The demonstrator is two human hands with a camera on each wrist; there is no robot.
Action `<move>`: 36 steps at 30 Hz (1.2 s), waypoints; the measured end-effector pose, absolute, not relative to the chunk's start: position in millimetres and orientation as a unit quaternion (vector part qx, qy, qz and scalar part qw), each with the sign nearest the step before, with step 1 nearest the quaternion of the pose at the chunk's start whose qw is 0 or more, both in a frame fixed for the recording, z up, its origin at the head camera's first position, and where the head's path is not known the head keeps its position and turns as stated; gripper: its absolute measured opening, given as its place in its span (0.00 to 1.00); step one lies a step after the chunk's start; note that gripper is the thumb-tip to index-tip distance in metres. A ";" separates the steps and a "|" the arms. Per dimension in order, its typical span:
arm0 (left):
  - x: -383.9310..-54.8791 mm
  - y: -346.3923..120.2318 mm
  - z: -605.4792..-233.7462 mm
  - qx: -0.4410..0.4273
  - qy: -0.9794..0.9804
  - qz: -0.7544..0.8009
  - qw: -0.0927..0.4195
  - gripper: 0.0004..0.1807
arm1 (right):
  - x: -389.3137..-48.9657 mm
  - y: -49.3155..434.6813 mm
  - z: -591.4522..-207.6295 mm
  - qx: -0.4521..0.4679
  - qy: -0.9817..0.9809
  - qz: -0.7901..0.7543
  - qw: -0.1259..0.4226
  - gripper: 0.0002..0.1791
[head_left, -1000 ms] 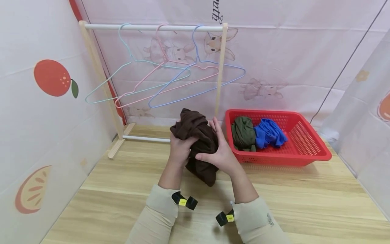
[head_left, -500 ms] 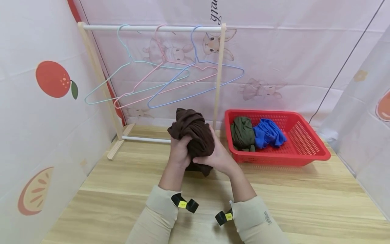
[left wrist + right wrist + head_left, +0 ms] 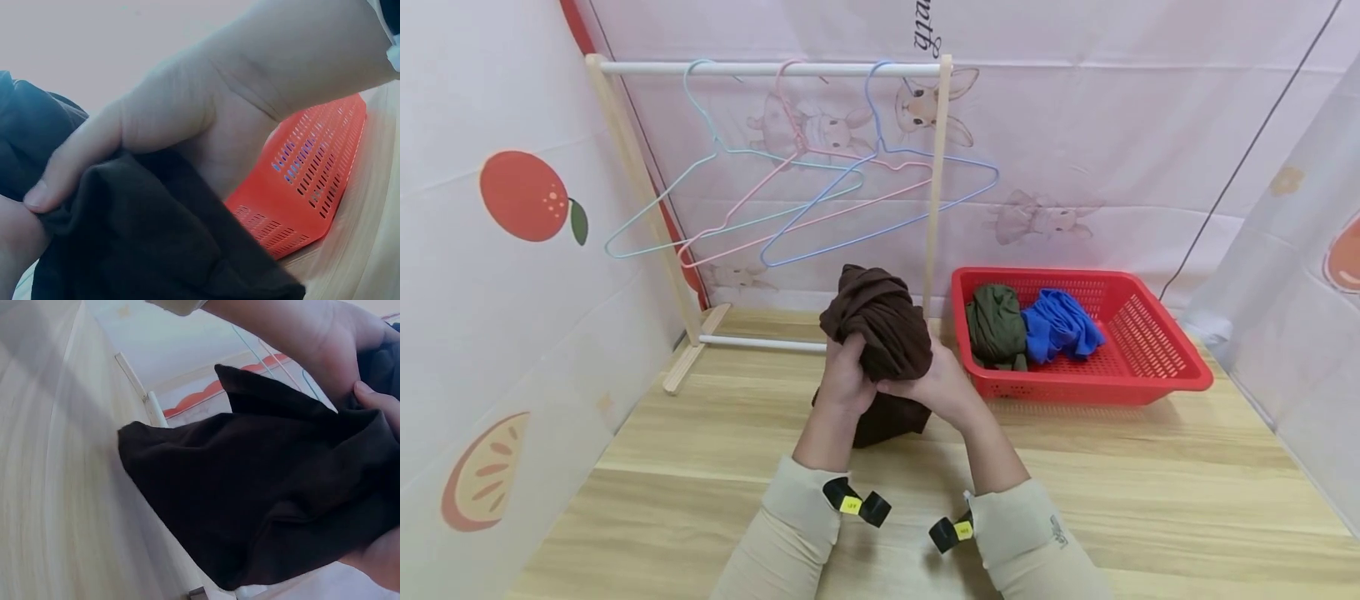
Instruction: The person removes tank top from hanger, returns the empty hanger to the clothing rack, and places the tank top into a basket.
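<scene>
Both hands hold a bunched dark brown cloth garment (image 3: 883,321) above the table in the head view. My left hand (image 3: 844,379) grips its lower left, thumb laid over the front folds. On the other side my right hand (image 3: 946,385) clasps the bundle, most of its fingers hidden behind the cloth. A loose part of the garment hangs below the hands; its flat, angular end (image 3: 206,481) fills the middle of the right wrist view. In the left wrist view the left thumb (image 3: 69,165) presses on a fold, its tip close to the other hand.
Teal (image 3: 658,198), pink (image 3: 741,208) and blue (image 3: 820,196) hangers hang from a wooden rack's white rod (image 3: 737,69) behind the hands. At right stands a red plastic basket (image 3: 1157,333) holding a green cloth bundle (image 3: 996,325) and a blue one (image 3: 1060,325).
The right hand's fingers, spread along the bundle's side before, now sit lower and behind it. The bundle is rounder on top, and its hanging end has shifted left below the hands.
</scene>
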State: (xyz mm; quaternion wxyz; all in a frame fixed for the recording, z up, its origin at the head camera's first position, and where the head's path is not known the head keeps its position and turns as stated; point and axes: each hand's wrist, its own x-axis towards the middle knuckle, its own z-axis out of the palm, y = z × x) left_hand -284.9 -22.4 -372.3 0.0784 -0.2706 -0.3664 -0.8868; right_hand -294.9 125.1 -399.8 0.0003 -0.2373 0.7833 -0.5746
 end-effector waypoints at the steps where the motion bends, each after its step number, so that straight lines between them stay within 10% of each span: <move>1: -284.9 -23.0 -372.1 -0.272 -0.360 -0.889 0.075 0.09 | -295.4 125.4 -400.1 -0.233 0.786 -0.572 0.003 0.45; 21: -281.4 -33.6 -366.7 -0.322 -0.320 -0.890 0.049 0.11 | -298.1 127.1 -410.1 -0.217 0.722 -0.644 0.128 0.27; 36: -278.1 -42.7 -364.9 -0.305 -0.326 -0.893 0.054 0.10 | -286.5 136.0 -379.4 -0.121 0.840 -0.515 -0.124 0.24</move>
